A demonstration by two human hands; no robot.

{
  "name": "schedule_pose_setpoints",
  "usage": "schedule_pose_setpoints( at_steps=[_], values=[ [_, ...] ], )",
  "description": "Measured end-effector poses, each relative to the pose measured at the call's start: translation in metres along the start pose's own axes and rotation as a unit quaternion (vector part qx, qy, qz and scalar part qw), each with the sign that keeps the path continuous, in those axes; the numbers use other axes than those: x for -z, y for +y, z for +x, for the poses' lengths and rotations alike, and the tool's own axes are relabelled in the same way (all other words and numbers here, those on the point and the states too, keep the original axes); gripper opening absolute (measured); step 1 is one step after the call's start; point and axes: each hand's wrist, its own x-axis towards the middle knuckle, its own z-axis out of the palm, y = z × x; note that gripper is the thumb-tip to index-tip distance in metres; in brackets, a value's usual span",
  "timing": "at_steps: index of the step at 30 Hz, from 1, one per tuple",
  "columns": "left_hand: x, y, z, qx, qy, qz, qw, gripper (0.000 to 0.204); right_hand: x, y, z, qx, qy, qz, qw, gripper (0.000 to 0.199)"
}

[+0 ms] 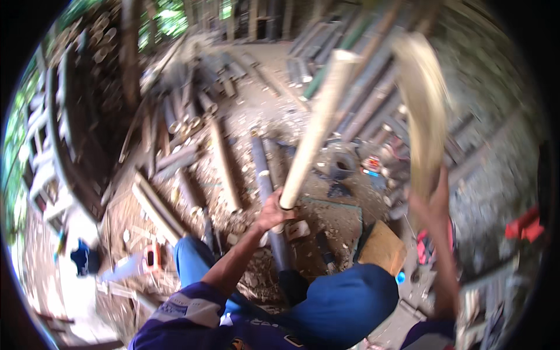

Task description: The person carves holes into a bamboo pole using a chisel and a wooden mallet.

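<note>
The left hand (276,213) grasps one pale pole (318,128) near its lower end; the pole rises from the fist, leaning right, straight, smooth and round. The right hand (430,207), smeared by motion, grips the lower end of one pale, curved piece (424,111) that stands above it; blur hides its exact shape. The two pieces are apart. On the chip-strewn dirt ground (251,114) lie one dark pipe (262,160), in front of the person, one pale, straight length (224,166) left of it, and, toward the ground's far edge, one green pole (315,81).
</note>
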Motion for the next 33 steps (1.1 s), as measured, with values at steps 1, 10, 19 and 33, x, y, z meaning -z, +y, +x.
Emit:
schedule_pose_setpoints(
  at_steps=[1, 10, 19, 33],
  values=[
    [0.005, -0.034, -0.005, -0.04, 0.064, 0.128, 0.989, 0.053, -0.034, 0.013, -0.042, -0.057, 0.051, -0.067, 0.995, 0.071],
    [-0.014, -0.078, -0.01, -0.047, 0.139, 0.121, 0.982, 0.023, -0.187, 0.154, -0.353, -0.337, -0.238, -0.061, 0.909, 0.091],
    [-0.061, 0.145, 0.1, 0.062, 0.137, 0.047, 0.988, 0.04, -0.192, 0.159, -0.342, -0.348, -0.262, -0.132, 0.89, 0.091],
    [0.107, -0.107, -0.063, 0.23, 0.467, 0.196, 0.831, 0.035, -0.2, 0.153, -0.351, -0.365, -0.264, -0.144, 0.881, 0.092]
  ],
)
